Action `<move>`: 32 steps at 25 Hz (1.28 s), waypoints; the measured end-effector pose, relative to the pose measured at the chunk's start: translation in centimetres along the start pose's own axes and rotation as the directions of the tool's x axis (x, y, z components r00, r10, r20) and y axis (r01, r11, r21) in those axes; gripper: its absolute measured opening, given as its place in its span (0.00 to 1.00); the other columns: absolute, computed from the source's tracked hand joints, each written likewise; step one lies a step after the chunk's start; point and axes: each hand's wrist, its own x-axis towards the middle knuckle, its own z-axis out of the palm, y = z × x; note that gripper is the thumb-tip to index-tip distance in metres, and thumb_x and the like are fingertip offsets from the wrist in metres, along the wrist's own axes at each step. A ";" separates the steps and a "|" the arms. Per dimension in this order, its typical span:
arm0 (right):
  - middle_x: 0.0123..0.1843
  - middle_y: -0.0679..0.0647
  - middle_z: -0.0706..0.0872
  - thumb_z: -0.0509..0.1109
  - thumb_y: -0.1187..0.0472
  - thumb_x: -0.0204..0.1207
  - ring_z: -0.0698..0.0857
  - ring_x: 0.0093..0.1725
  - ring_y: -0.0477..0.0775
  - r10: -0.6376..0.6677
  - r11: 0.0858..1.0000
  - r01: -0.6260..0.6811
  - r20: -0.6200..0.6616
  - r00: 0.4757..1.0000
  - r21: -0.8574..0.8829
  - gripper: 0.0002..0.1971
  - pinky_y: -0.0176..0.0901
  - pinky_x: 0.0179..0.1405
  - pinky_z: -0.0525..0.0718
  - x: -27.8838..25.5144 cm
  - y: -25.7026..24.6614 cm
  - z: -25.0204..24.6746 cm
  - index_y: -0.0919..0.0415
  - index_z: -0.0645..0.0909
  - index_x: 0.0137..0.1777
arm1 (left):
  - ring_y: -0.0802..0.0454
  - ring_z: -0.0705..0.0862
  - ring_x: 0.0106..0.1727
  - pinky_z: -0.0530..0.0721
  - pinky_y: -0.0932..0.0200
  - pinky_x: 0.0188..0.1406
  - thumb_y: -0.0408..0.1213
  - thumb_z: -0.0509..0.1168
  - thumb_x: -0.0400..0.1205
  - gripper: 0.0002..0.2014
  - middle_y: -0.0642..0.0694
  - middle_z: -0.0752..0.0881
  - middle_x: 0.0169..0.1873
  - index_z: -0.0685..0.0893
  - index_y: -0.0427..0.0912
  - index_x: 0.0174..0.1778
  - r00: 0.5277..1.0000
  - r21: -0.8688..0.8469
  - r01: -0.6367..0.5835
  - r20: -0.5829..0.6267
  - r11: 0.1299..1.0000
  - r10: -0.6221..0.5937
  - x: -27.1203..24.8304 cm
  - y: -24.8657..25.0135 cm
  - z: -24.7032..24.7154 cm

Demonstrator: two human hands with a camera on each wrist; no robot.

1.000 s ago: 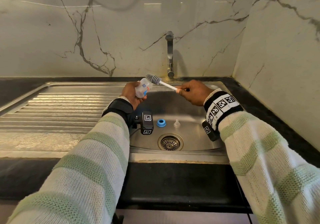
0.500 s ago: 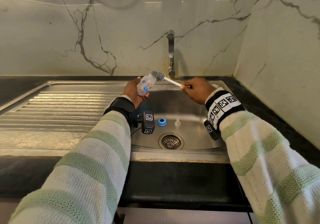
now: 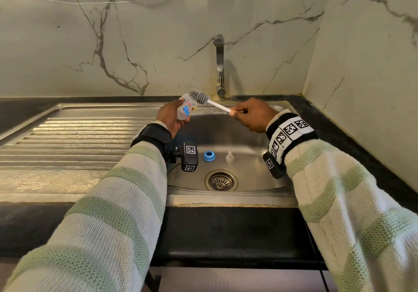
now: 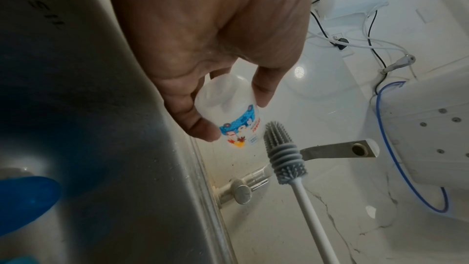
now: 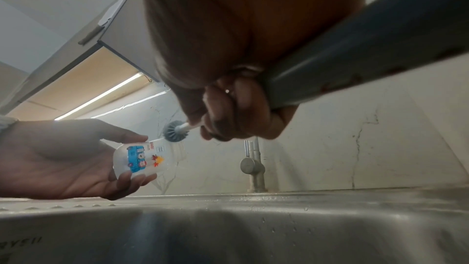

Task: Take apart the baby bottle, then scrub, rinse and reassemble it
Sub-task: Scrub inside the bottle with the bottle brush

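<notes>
**Brush head just outside the bottle mouth**

Your left hand (image 3: 170, 117) gripped the small clear plastic baby bottle with the blue cartoon print (image 3: 186, 109), mouth tilted up and rightward. Your right hand (image 3: 253, 115) pinched the white handle of the grey silicone bottle brush (image 3: 199, 96), in line beside the mouth. Since half a second earlier, both hands had risen slightly.

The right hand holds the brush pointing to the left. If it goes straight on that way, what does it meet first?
Probably the baby bottle in the left hand. The right hand aims the brush at its mouth; the bristles look just outside it, though depth is unclear.
</notes>
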 end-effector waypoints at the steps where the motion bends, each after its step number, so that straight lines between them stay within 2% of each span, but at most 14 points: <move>1: 0.37 0.48 0.83 0.65 0.51 0.84 0.79 0.32 0.46 -0.003 1.000 0.003 -0.012 1.000 -0.017 0.17 0.38 0.33 0.77 0.0 0.0 0.0 0.58 0.86 0.66 | 0.42 0.82 0.47 0.84 0.58 0.33 0.38 0.65 0.85 0.11 0.33 0.84 0.57 0.81 0.38 0.61 1.000 -0.008 -0.002 0.007 1.000 0.002 0.0 0.0 0.0; 4: 0.36 0.48 0.84 0.66 0.51 0.84 0.79 0.32 0.47 0.000 1.000 0.001 -0.012 1.000 0.004 0.17 0.38 0.36 0.78 0.1 0.1 -0.1 0.58 0.86 0.65 | 0.42 0.82 0.47 0.85 0.57 0.29 0.39 0.62 0.87 0.14 0.33 0.82 0.58 0.78 0.37 0.66 0.999 -0.026 -0.019 0.030 0.999 0.020 0.0 -0.1 0.1; 7: 0.39 0.49 0.84 0.65 0.51 0.84 0.79 0.33 0.46 -0.009 1.000 0.008 -0.038 0.999 -0.027 0.17 0.38 0.36 0.75 0.1 0.1 -0.1 0.58 0.86 0.65 | 0.43 0.82 0.43 0.83 0.58 0.27 0.41 0.60 0.88 0.14 0.34 0.82 0.55 0.78 0.38 0.65 0.999 -0.031 -0.022 0.032 0.999 0.023 -0.2 -0.1 0.4; 9: 0.36 0.48 0.84 0.66 0.50 0.84 0.79 0.32 0.46 0.000 1.000 0.000 -0.020 1.000 0.003 0.17 0.37 0.33 0.75 0.0 0.0 -0.1 0.57 0.86 0.65 | 0.45 0.81 0.39 0.82 0.60 0.26 0.40 0.61 0.87 0.16 0.35 0.83 0.54 0.78 0.36 0.68 0.999 -0.020 0.005 0.036 1.000 -0.005 -0.3 -0.1 0.3; 11: 0.38 0.49 0.84 0.66 0.51 0.83 0.79 0.32 0.46 -0.001 1.000 0.001 -0.014 1.000 0.000 0.17 0.38 0.33 0.76 0.0 0.0 -0.1 0.57 0.86 0.65 | 0.46 0.79 0.37 0.81 0.60 0.25 0.38 0.61 0.86 0.18 0.34 0.81 0.54 0.77 0.34 0.70 0.998 0.012 0.001 0.063 1.000 -0.002 -0.3 -0.2 0.2; 13: 0.39 0.47 0.83 0.66 0.51 0.84 0.78 0.32 0.44 -0.006 1.000 0.005 -0.044 0.999 -0.020 0.16 0.38 0.37 0.74 0.0 0.1 -0.1 0.58 0.86 0.65 | 0.46 0.78 0.39 0.81 0.61 0.27 0.35 0.61 0.86 0.17 0.35 0.80 0.55 0.76 0.34 0.70 0.997 0.026 -0.021 0.078 0.999 0.019 -0.2 -0.2 0.2; 15: 0.36 0.44 0.82 0.67 0.52 0.83 0.77 0.31 0.42 0.007 1.000 -0.006 -0.030 1.000 0.017 0.16 0.36 0.35 0.74 -0.1 0.0 -0.2 0.58 0.86 0.65 | 0.46 0.79 0.42 0.82 0.61 0.28 0.34 0.61 0.86 0.18 0.35 0.80 0.55 0.75 0.33 0.71 0.997 0.024 -0.032 0.066 0.999 0.030 -0.2 -0.2 0.3; 18: 0.40 0.49 0.85 0.66 0.52 0.84 0.77 0.32 0.43 -0.010 1.000 0.009 -0.048 0.999 -0.019 0.16 0.37 0.37 0.73 -0.1 0.0 -0.1 0.58 0.86 0.65 | 0.42 0.82 0.46 0.86 0.59 0.30 0.36 0.65 0.85 0.18 0.33 0.82 0.57 0.77 0.33 0.70 0.999 0.022 -0.017 0.031 1.000 0.017 0.0 -0.3 0.1; 21: 0.34 0.44 0.82 0.66 0.52 0.84 0.77 0.29 0.43 0.007 0.999 -0.007 -0.015 1.000 0.033 0.16 0.36 0.31 0.74 -0.1 0.2 -0.1 0.58 0.86 0.65 | 0.43 0.83 0.44 0.86 0.57 0.32 0.36 0.67 0.84 0.17 0.33 0.84 0.56 0.79 0.32 0.66 1.000 0.026 -0.007 0.001 1.000 0.007 0.1 -0.5 0.0; 24: 0.37 0.47 0.83 0.66 0.52 0.84 0.77 0.31 0.42 -0.005 1.000 0.004 -0.052 0.999 -0.012 0.17 0.37 0.36 0.74 -0.1 0.2 -0.2 0.59 0.86 0.66 | 0.44 0.84 0.45 0.86 0.57 0.34 0.38 0.68 0.83 0.18 0.34 0.84 0.56 0.80 0.33 0.66 1.000 0.008 -0.022 -0.005 1.000 0.022 0.2 -0.4 0.0; 27: 0.34 0.44 0.81 0.67 0.51 0.83 0.78 0.30 0.44 0.015 0.999 -0.014 -0.016 1.000 0.041 0.17 0.36 0.31 0.75 0.0 0.2 -0.1 0.58 0.86 0.66 | 0.43 0.84 0.47 0.86 0.56 0.36 0.38 0.69 0.83 0.17 0.34 0.85 0.57 0.81 0.34 0.66 1.000 -0.007 -0.023 -0.014 1.000 0.023 0.1 -0.3 0.0; 30: 0.41 0.49 0.85 0.66 0.51 0.83 0.80 0.34 0.48 0.005 1.000 -0.006 -0.048 0.999 -0.009 0.17 0.38 0.35 0.76 0.1 0.3 0.0 0.58 0.86 0.66 | 0.42 0.85 0.48 0.88 0.55 0.35 0.37 0.69 0.83 0.17 0.34 0.85 0.57 0.81 0.34 0.66 0.999 -0.013 -0.030 -0.017 0.999 0.030 0.1 -0.3 0.0; 32: 0.40 0.50 0.85 0.67 0.50 0.83 0.80 0.33 0.49 0.014 0.999 -0.013 -0.024 1.000 0.035 0.17 0.38 0.34 0.77 0.1 0.4 -0.1 0.57 0.86 0.66 | 0.42 0.85 0.47 0.88 0.55 0.33 0.36 0.66 0.85 0.14 0.34 0.86 0.55 0.81 0.35 0.65 0.999 -0.024 -0.033 -0.009 0.999 0.032 0.0 -0.3 0.1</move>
